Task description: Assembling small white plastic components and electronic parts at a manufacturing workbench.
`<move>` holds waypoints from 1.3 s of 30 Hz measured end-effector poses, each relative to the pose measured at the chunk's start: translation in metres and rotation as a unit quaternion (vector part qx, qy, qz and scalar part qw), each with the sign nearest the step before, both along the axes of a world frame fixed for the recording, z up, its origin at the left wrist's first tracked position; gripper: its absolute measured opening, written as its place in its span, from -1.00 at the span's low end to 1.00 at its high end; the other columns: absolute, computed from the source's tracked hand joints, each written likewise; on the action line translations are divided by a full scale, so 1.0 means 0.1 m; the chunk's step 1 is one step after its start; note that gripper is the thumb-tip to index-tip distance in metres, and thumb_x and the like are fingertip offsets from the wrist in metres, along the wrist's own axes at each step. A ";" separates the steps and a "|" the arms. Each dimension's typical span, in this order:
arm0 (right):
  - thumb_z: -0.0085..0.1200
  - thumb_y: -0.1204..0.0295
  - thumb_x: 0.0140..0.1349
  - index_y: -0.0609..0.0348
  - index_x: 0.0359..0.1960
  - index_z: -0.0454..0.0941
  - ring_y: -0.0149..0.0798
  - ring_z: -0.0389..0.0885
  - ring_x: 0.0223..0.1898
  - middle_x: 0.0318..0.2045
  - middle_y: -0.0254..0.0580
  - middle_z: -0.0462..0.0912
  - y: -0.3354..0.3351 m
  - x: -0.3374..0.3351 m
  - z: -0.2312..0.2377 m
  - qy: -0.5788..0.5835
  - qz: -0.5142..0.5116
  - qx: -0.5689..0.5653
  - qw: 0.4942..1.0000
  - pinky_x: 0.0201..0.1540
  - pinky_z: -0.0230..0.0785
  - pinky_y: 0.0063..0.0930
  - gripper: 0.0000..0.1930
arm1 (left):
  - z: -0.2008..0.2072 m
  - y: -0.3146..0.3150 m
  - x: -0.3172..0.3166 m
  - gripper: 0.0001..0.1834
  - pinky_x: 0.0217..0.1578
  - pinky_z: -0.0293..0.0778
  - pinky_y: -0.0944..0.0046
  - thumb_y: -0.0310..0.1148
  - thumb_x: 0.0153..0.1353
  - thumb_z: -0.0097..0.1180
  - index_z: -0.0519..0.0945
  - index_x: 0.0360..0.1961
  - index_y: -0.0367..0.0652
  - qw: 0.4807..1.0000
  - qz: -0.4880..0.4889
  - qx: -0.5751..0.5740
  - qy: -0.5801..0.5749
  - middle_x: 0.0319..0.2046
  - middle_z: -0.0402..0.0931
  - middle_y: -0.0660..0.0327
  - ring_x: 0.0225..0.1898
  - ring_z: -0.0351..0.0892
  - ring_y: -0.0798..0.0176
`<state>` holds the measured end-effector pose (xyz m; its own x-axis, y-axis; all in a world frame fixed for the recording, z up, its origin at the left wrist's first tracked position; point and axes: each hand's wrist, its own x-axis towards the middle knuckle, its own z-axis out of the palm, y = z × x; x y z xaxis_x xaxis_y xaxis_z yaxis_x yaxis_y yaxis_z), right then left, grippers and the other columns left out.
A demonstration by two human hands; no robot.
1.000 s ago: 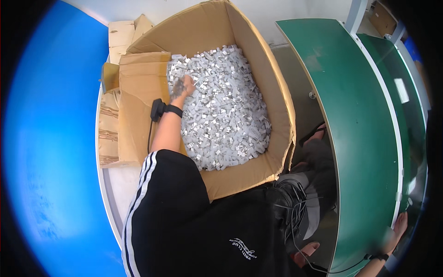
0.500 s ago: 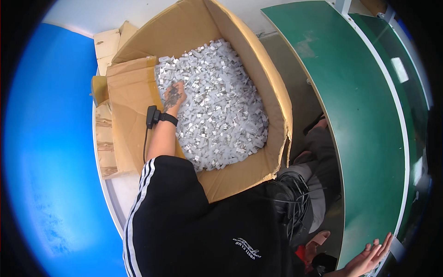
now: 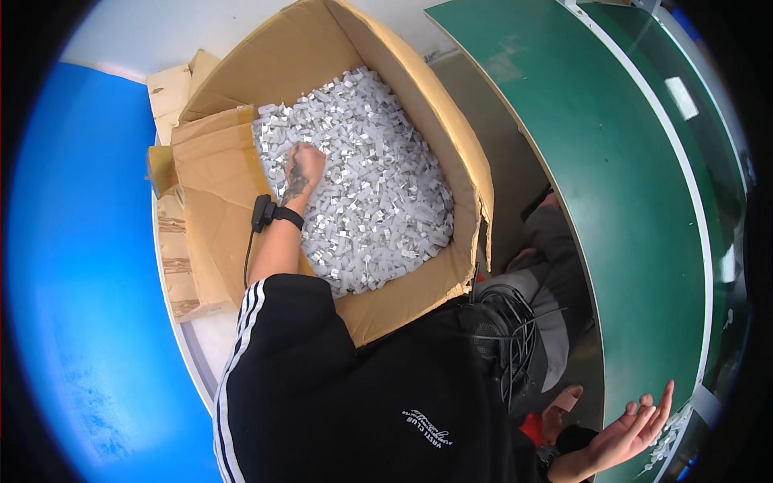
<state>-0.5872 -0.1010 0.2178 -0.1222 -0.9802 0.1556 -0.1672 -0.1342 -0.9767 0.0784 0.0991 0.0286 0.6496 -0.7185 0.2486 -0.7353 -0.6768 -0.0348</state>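
A large open cardboard box (image 3: 435, 294) holds a deep heap of small whitish plastic pieces with shiny metal parts (image 3: 374, 177). Over the left side of that heap is my left hand (image 3: 306, 166), closed with its fingers curled down; whatever lies inside the fist is hidden. A black strap with a small device (image 3: 274, 212) circles my left wrist. Far to the lower right, my right hand (image 3: 632, 435) is open with fingers spread, at the near end of the green table (image 3: 596, 161). Beside its fingertips lies a small group of similar whitish pieces (image 3: 670, 441).
A blue surface (image 3: 88, 266) fills the left side. Wooden boards (image 3: 173, 249) stand between it and the box. A coil of black cable (image 3: 503, 330) hangs near my body. Another person's dark-clothed leg (image 3: 555, 266) shows between box and table.
My left hand has drawn into a tighter fist over the heap. The view has shifted slightly, and whitish pieces now show on the green table beside my open right hand.
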 end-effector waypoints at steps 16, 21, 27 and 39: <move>0.22 0.69 0.06 0.25 -0.01 0.52 -0.59 0.43 -0.46 -0.30 -0.28 0.46 -0.03 1.92 0.07 -0.165 0.490 0.074 0.853 -0.48 0.31 -0.75 -0.59 | 2.16 -1.34 -2.82 -0.93 -0.17 0.54 0.34 -0.59 0.19 0.14 0.60 -0.31 -0.38 0.477 -0.301 -0.136 0.815 -0.32 0.63 0.09 -0.26 0.62 0.31; 0.17 0.73 0.09 0.37 -0.23 0.59 -0.47 0.58 -0.40 -0.29 -0.19 0.49 -0.08 1.70 0.00 -0.189 0.369 -0.022 0.910 -0.40 0.47 -0.70 -0.81 | 2.11 -1.47 -3.24 -0.90 -0.29 0.60 0.38 -0.60 0.18 0.14 0.60 -0.27 -0.41 0.337 -0.138 -0.149 0.919 -0.32 0.62 0.06 -0.33 0.64 0.30; 0.19 0.72 0.08 0.41 -0.32 0.56 -0.46 0.58 -0.41 -0.33 -0.19 0.49 -0.14 1.51 -0.06 -0.194 0.336 0.011 0.921 -0.40 0.47 -0.68 -0.87 | 2.01 -1.48 -3.44 -0.88 -0.33 0.58 0.38 -0.60 0.21 0.11 0.60 -0.24 -0.44 0.611 -0.339 -0.212 0.683 -0.37 0.62 0.07 -0.37 0.65 0.30; 0.19 0.68 0.10 0.36 -0.25 0.54 -0.55 0.48 -0.41 -0.31 -0.26 0.47 0.16 1.24 -0.09 -0.311 0.308 0.180 0.881 -0.45 0.46 -0.73 -0.83 | 1.98 -1.62 -3.57 -0.65 -0.47 0.54 0.34 -0.55 -0.10 0.27 0.61 -0.19 -0.32 0.720 -0.613 -0.246 0.213 -0.41 0.59 0.19 -0.50 0.59 0.25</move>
<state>-0.4634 -0.0851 0.2089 0.4983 -0.8626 -0.0875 0.4125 0.3246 -0.8512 -0.2785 -0.0626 0.2264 -0.3044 -0.7104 0.6346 -0.6643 0.6358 0.3930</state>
